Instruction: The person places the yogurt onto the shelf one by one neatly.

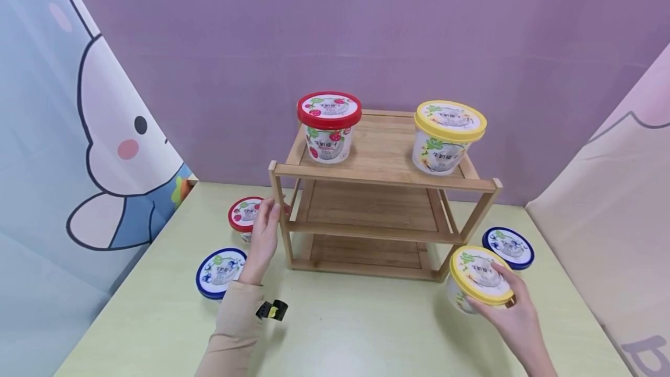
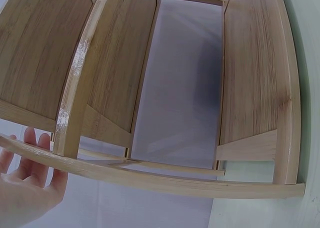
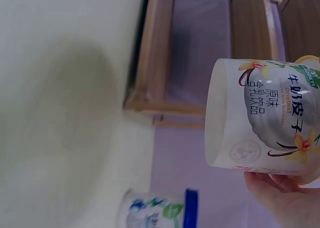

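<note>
In the head view, my left hand grips the left front post of a three-tier wooden rack. The left wrist view has the fingers reaching behind that post, their tips showing past it. On the right, my right hand holds a yellow-lidded tub by its lid and side, in front of the rack's right front leg. The tub is raised off the table, lid up, with its shadow below. On the rack's top tier stand a red-lidded tub at left and another yellow-lidded tub at right.
Left of the rack are a red-lidded tub, partly behind my left hand, and a blue-lidded tub. Another blue-lidded tub stands right of the rack. A purple curtain hangs behind the pale table.
</note>
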Motion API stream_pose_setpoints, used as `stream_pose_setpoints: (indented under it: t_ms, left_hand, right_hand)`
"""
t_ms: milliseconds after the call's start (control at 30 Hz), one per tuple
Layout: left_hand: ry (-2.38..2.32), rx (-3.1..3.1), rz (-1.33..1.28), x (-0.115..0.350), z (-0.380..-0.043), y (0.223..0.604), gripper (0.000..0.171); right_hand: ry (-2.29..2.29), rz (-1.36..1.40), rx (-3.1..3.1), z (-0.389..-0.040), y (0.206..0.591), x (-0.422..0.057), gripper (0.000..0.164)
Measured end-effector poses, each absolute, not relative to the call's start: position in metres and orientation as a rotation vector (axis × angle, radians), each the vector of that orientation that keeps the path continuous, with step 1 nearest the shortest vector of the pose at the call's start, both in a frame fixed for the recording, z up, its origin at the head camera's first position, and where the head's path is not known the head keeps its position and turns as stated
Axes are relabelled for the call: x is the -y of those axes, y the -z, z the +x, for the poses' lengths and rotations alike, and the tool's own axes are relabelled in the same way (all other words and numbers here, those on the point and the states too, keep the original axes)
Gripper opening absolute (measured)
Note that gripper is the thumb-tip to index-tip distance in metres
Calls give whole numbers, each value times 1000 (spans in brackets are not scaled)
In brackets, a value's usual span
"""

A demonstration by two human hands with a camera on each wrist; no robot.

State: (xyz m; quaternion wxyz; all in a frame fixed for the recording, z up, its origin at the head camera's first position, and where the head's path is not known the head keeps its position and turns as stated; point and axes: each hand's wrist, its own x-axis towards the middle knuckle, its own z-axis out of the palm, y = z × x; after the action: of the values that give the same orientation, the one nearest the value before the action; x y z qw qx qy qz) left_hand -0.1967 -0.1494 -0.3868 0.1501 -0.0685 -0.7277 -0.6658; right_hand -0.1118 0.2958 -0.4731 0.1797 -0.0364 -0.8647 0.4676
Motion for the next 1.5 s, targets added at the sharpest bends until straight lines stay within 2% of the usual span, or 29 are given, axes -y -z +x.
stream_pose_setpoints:
  t_ms: [133,267,700,1033,1500]
  left_hand:
    - [1913,2065,-221,149,-198,387,40]
    - [1912,2058,-225,149,-198,386,36]
    - [1923,2075,-198,148,-197,385,36]
    - [1914,2086,-190,149,-196,387,42]
    - [1926,2094,-171,148,-195,385,34]
  right_hand:
    - [-1314,-75,2454,-99,423,-258,80]
    - [-1312,-36,2440,-97,405,-238,77]
    - [-1352,82,2354,-106,391,-203,77]
    - [-1400,120,2293,-114,381,-177,77]
    - [-1503,268,2257,-127,366,-142,74]
